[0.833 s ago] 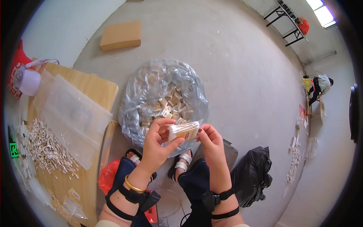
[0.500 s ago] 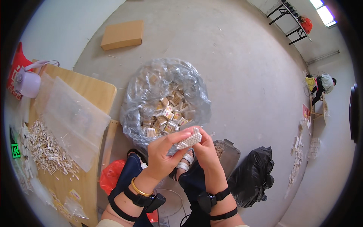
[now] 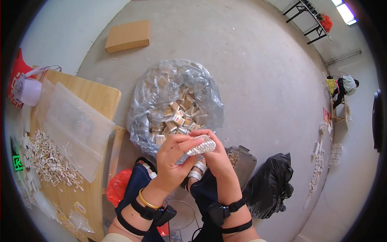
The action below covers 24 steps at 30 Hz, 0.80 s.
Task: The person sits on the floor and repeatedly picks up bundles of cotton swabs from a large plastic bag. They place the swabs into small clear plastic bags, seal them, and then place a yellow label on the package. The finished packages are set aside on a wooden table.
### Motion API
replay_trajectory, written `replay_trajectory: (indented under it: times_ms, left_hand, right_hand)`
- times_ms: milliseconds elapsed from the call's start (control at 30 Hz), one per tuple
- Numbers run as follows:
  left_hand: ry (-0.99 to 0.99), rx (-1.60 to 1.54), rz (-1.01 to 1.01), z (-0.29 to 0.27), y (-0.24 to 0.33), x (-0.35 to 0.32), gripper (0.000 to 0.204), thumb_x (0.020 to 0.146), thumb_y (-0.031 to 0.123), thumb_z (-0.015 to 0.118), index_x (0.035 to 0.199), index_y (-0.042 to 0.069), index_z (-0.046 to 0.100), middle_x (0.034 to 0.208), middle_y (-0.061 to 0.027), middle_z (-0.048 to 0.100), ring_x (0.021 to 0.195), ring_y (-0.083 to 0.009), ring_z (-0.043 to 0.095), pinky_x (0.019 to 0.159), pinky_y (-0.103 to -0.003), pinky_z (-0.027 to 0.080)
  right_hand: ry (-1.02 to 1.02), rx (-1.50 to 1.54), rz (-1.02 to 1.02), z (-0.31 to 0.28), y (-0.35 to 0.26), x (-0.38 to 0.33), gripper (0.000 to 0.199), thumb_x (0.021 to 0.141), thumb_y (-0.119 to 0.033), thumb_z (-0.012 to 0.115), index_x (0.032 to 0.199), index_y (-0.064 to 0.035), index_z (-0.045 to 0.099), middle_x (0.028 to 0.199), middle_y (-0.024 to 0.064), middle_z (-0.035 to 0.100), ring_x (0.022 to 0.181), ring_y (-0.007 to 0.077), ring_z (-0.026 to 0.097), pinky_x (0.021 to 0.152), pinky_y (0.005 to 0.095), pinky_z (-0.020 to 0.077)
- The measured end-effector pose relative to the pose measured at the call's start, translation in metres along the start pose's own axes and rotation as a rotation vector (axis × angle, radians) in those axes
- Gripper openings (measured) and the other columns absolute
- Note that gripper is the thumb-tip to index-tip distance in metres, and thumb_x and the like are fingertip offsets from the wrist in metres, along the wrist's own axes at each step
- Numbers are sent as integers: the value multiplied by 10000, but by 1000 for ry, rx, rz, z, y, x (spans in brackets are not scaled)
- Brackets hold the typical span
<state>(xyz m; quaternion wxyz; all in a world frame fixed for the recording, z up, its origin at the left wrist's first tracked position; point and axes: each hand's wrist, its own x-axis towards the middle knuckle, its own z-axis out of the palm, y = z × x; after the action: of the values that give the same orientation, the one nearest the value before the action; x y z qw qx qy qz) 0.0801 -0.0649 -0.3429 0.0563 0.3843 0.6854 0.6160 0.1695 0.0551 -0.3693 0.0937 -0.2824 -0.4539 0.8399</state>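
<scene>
Between both hands is a tight bundle of cotton swabs (image 3: 202, 146), its white tips facing me. My left hand (image 3: 174, 158) touches the bundle's left side and top with its fingers, the thumb lower down by its near edge. My right hand (image 3: 217, 155) wraps round the right and far side. Whether a wrapper encloses the bundle is hard to make out. Just beyond the hands stands a large clear plastic bag (image 3: 141, 92), open at the top. Several small packs of cotton swabs (image 3: 177, 117) lie heaped inside it.
At left, a wooden table (image 3: 105, 93) carries loose cotton swabs (image 3: 52, 161), flat clear plastic bags (image 3: 82, 121) and a lilac jug (image 3: 30, 90). A grey bin (image 3: 244, 161) and a black bag (image 3: 271, 185) stand at right. A cardboard box (image 3: 128, 36) lies farther off; another person (image 3: 344, 86) bends at far right.
My left fingers have loosened a little and spread along the bundle. The right fingers have shifted over its far side. The bundle has turned slightly and remains at nearly the same place.
</scene>
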Motion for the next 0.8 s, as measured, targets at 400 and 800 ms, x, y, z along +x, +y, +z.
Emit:
replay_trajectory:
  times_ms: [400,800]
  left_hand:
    - [-53,-295,-243,-5,-6,-5,430,770,-25,730,1157,37,555,974,-83,683,932,-173,665,823,-292,513]
    - [-34,-126,-88,-10,-7,3,334,731,108,793,1019,50,633,912,-91,653,891,-239,625,794,-327,486]
  right_hand:
    - [-133,-522,-437,-5,-36,-13,269,736,7,714,1001,-26,688,1028,70,609,1014,193,554,903,316,422]
    - [-169,-530,-416,-3,-41,-16,352,731,41,687,1076,-31,691,1039,79,622,1004,190,574,888,308,441]
